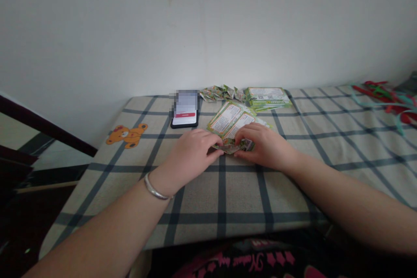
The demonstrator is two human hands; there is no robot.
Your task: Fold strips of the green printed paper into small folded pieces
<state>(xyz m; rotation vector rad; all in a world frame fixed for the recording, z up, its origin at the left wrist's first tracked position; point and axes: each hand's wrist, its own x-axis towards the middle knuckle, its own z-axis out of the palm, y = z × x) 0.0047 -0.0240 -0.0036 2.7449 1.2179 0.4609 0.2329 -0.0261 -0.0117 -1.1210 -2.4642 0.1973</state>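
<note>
Both hands meet at a folded printed paper point(230, 147), low over the checked tablecloth. My left hand point(197, 150), with a silver bangle at its wrist, pinches the paper's left end between thumb and fingers. At the other end my right hand point(263, 145) is closed on it, thumb below and fingers curled over the top. Just beyond lie green-bordered printed sheets point(231, 117), fanned out and partly hidden by the right hand. Further back sits a row of folded paper pieces point(221, 92).
A stack of printed sheets point(269, 97) lies by the wall at the back. Left of the papers is a phone point(184, 117) with its screen lit. A teddy bear picture point(127, 135) shows on the tablecloth point(202, 200). Red, green and pale blue strips point(391, 100) lie far right.
</note>
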